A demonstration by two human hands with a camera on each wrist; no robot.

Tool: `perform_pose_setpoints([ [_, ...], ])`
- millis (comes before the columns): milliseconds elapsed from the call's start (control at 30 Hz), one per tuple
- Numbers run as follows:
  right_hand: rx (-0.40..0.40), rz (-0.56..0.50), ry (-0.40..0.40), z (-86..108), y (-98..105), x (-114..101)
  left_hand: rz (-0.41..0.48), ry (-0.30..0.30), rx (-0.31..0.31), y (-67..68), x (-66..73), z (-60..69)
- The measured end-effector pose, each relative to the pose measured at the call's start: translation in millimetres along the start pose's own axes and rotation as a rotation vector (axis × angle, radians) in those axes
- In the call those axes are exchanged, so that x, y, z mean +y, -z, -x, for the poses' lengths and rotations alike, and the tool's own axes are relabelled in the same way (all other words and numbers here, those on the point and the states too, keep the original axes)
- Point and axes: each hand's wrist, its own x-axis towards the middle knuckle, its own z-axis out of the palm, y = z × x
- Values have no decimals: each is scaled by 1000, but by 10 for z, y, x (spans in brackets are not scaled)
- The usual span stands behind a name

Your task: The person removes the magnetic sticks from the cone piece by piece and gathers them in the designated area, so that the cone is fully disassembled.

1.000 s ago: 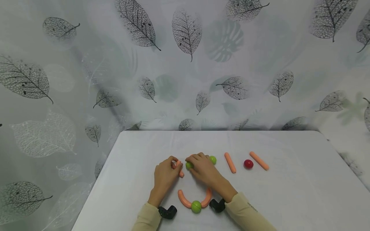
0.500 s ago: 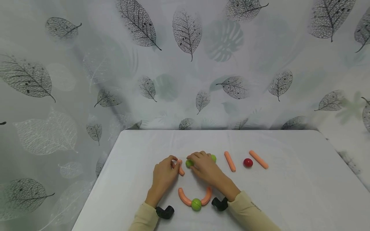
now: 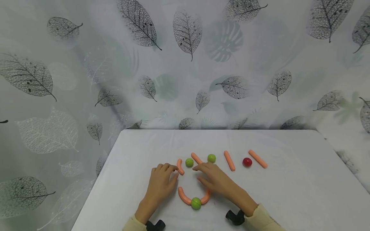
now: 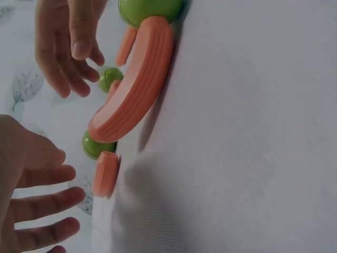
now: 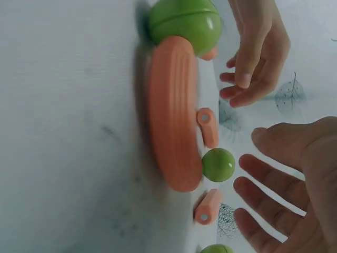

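In the head view my left hand [image 3: 159, 182] hovers with relaxed fingers just left of a short curved orange stick [image 3: 180, 166]; the left wrist view shows its fingers [image 4: 50, 205] apart from it. My right hand [image 3: 216, 179], fingers spread and holding nothing, is just below a grooved green ball [image 3: 189, 162] and a straight orange stick [image 3: 196, 158]. Nearer me, two curved orange sticks [image 3: 184, 196] flank another green ball [image 3: 196, 203] in a U shape. My right hand partly covers the right one; the right wrist view shows a curved stick [image 5: 174, 116] touching its ball [image 5: 185, 23].
Farther right on the white table [image 3: 289, 192] lie a green ball [image 3: 211, 158], an orange stick [image 3: 229, 160], a red ball [image 3: 247, 162] and another orange stick [image 3: 258, 158]. A leaf-patterned curtain [image 3: 185, 70] hangs behind the table's far edge. Black devices [image 3: 235, 217] sit at both wrists.
Both hands have let go and drawn back toward me: the left from the short curved stick, the right from the grooved green ball. The stick behind the right hand now shows.
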Motion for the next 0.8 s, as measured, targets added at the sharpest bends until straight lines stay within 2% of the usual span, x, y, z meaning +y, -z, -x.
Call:
perform_pose_setpoints([
  [200,-29,-46,70,222,10,23,69,-150,-84,70,24,109],
  [333,-72,-63,124,309,-16,46,127,-233,-114,64,35,155],
  [467,-120,-68,134,377,-54,69,215,-290,-139,39,45,200],
  [567,-128,-63,162,409,-77,81,261,-319,-166,12,52,233],
  [800,-105,-47,220,450,-97,83,271,-373,-209,-52,59,308],
])
